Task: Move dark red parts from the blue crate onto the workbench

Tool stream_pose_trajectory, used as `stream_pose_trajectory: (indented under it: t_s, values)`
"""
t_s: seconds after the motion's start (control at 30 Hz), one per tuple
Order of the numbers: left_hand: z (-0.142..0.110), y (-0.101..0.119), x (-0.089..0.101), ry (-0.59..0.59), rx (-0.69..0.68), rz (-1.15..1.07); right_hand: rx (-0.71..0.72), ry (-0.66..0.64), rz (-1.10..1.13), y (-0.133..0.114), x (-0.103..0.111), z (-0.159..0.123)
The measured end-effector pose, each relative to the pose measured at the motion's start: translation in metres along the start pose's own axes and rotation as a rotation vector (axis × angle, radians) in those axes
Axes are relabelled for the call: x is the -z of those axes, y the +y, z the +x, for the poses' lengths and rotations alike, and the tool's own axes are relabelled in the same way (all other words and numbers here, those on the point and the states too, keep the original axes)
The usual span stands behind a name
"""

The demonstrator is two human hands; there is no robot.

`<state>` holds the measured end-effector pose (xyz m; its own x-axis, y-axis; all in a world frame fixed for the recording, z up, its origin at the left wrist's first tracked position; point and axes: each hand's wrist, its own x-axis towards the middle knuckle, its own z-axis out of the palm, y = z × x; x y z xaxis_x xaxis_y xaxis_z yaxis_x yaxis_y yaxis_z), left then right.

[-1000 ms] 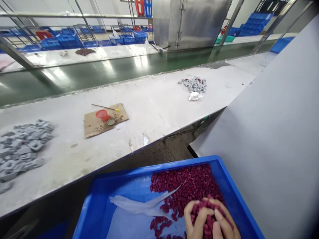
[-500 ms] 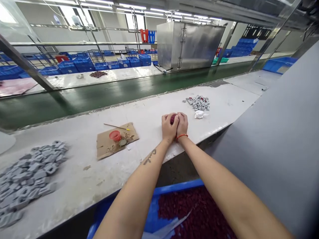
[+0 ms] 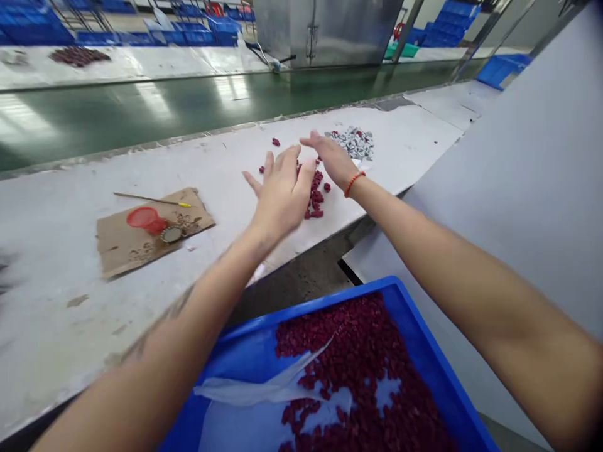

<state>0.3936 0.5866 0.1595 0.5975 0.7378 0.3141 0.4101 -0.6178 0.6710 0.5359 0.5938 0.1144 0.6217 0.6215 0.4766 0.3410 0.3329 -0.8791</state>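
Note:
Both my hands hover over the white worktable [image 3: 226,163] with fingers spread and nothing in them. My left hand [image 3: 281,191] is just left of a small scatter of dark red pieces [image 3: 316,188] lying on the table. My right hand [image 3: 330,158], with a red band at the wrist, is above and behind that scatter. Close to me, a blue crate [image 3: 426,351] holds many more dark red pieces [image 3: 367,364] and a crumpled clear plastic sheet [image 3: 268,386].
A pile of grey parts [image 3: 353,141] lies beyond my right hand. A cardboard piece [image 3: 141,235] carries a red cup [image 3: 144,218] and a thin stick [image 3: 151,199]. A green conveyor belt [image 3: 141,110] runs behind the table. A grey panel [image 3: 527,176] stands at right.
My hands, which scooped red pieces from the crate and carried them cupped to the table, have opened and spread apart, and the pieces now lie loose on the table.

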Motion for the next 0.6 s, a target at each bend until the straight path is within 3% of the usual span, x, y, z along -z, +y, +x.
stream_pose_trajectory:
  t_s: [0.07, 0.13, 0.17, 0.23, 0.3, 0.37, 0.43, 0.5, 0.6]
  values:
    - [-0.08, 0.013, -0.001, 0.041, -0.074, -0.056, -0.034, 0.03, -0.066, -0.015, 0.028, -0.063]
    - [-0.172, 0.01, -0.02, 0.045, 0.087, -0.267, -0.116, 0.171, -0.273, -0.015, 0.06, -0.151]
    - [-0.217, 0.003, -0.037, 0.034, 0.214, -0.257, -0.157, 0.218, -0.334, -0.008, 0.076, -0.197]
    - [-0.291, -0.018, -0.08, 0.021, 0.389, -0.186, -0.239, 0.175, -0.405, 0.022, 0.102, -0.277]
    - [-0.338, -0.042, -0.125, 0.027, 0.521, -0.094, -0.316, 0.101, -0.46, 0.063, 0.121, -0.327]
    - [-0.36, -0.062, -0.162, 0.025, 0.593, -0.011, -0.373, 0.023, -0.502, 0.104, 0.131, -0.35]
    - [-0.365, -0.075, -0.189, 0.024, 0.616, 0.058, -0.416, -0.052, -0.539, 0.132, 0.133, -0.359]
    - [-0.363, -0.081, -0.207, 0.042, 0.619, 0.116, -0.459, -0.09, -0.578, 0.144, 0.13, -0.368]
    - [-0.358, -0.084, -0.221, 0.085, 0.622, 0.165, -0.539, -0.085, -0.619, 0.14, 0.12, -0.389]
